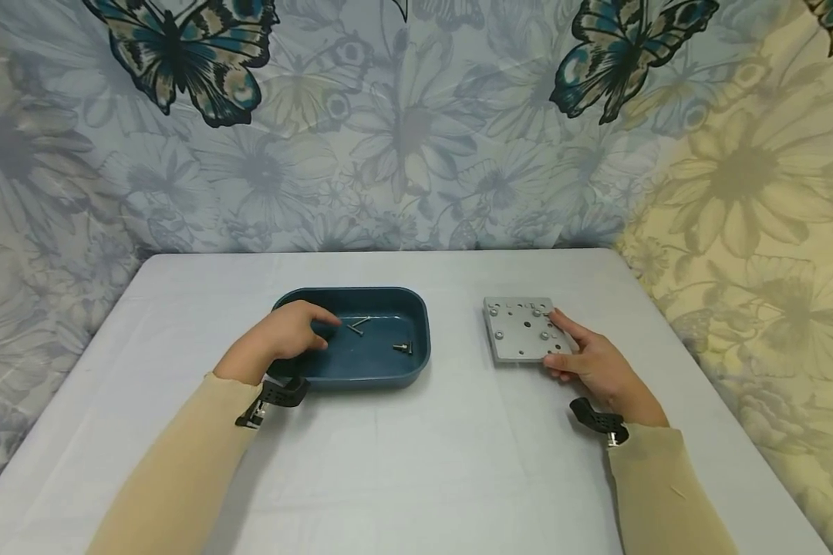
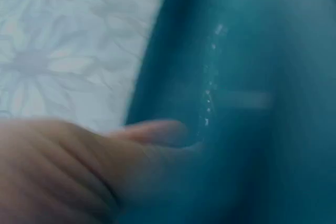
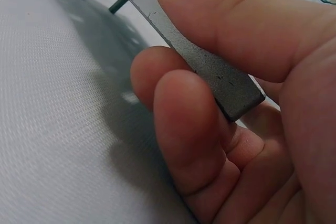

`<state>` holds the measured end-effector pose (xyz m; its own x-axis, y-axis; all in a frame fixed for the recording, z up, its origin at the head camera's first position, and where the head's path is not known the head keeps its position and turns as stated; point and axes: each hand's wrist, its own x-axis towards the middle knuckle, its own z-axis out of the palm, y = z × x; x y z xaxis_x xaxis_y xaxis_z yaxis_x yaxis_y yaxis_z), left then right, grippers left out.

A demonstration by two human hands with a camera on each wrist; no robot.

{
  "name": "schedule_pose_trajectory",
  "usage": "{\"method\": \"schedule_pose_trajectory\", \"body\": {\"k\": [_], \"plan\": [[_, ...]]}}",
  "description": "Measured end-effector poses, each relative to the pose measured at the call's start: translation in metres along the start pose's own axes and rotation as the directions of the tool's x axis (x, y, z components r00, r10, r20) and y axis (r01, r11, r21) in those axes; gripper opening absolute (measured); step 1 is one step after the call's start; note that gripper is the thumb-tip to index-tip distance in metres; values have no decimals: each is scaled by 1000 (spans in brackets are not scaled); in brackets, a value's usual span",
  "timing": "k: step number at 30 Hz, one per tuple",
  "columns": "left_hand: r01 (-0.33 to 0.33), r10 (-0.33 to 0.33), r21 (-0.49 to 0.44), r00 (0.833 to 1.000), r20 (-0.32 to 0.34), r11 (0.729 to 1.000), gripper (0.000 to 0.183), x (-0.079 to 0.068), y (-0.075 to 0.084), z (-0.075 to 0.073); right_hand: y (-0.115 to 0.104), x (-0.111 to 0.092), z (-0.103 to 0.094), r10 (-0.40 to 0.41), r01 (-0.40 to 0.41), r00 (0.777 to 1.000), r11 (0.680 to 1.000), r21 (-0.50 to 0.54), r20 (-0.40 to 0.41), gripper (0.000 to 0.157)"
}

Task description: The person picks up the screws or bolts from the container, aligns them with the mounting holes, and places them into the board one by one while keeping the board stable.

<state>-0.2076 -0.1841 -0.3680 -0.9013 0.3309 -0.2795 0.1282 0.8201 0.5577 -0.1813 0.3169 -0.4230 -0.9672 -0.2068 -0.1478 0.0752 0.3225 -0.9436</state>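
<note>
The left hand (image 1: 286, 330) reaches into the left part of the blue tray (image 1: 375, 366), thumb and forefinger spread apart, near 2 screws (image 1: 355, 330). Small metal hardware (image 1: 403, 348) lies in the tray's right part. Right of the tray, the right hand (image 1: 600, 366) pinches a drilled metal plate (image 1: 514, 327) between thumb and fingers. White woven cloth (image 1: 423, 462) lies under the tray; behind it, flowered fabric (image 1: 416, 200) bears teal butterflies (image 1: 172, 54).
</note>
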Motion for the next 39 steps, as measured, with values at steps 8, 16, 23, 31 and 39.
{"method": "schedule_pose_trajectory", "body": {"k": [8, 16, 23, 31, 39], "plan": [[-32, 39, 67, 994, -100, 997, 38, 11, -8, 18, 4, 0, -2, -25, 25, 1000, 1000, -8, -12, 95], [-69, 91, 151, 986, -141, 986, 34, 12, -5, 24, 4, -4, -1, -23, 22, 999, 999, -41, -23, 95], [-108, 145, 234, 978, -147, 966, 28, 12, -5, 28, 0, -3, 0, -24, 22, 999, 997, -71, -28, 94], [-102, 152, 268, 973, -173, 958, 23, 8, -9, 31, 0, 2, 4, 11, -11, 1000, 998, -56, 1, 95], [-89, 137, 229, 970, -201, 969, 22, 5, -8, 28, 2, 2, 3, 16, -17, 1000, 997, -79, -9, 94]]}}
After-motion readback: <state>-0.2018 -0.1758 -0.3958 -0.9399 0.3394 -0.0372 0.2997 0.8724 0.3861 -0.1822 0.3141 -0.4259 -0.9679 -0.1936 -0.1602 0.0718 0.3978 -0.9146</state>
